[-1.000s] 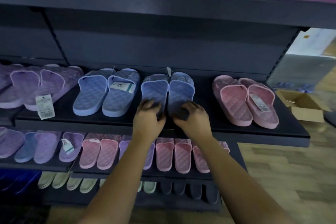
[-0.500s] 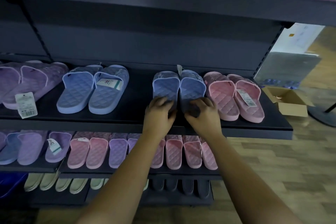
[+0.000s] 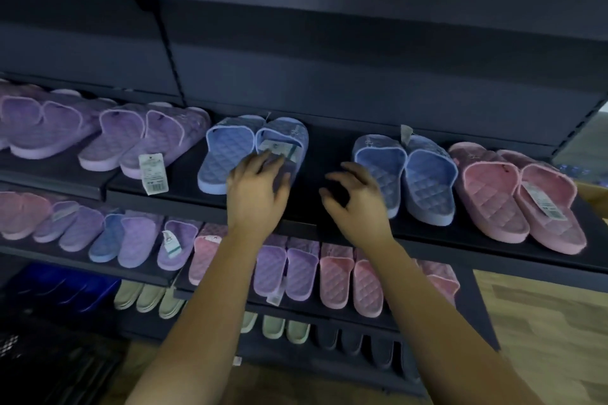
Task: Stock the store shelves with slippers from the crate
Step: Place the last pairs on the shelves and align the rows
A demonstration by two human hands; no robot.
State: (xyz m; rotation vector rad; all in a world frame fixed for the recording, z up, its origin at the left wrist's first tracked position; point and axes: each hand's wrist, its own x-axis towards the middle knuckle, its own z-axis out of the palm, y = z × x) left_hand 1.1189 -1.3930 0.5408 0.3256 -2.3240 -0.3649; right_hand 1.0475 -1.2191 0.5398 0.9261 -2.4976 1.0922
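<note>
Blue quilted slippers (image 3: 227, 154) mid-frame are pressed by the left grip (image 3: 255, 197), fingers (image 3: 260, 169) flat; the right grip (image 3: 358, 204) is held slack and empty. Light, bendy foam, judged best taken heel-first.

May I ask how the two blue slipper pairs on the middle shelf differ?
The left blue pair has the left hand resting on it; the right blue pair lies just beside the right hand. The left pair's tag lies flat on a slipper; the right pair's tag sticks up between the slippers. Both are quilted.
</note>
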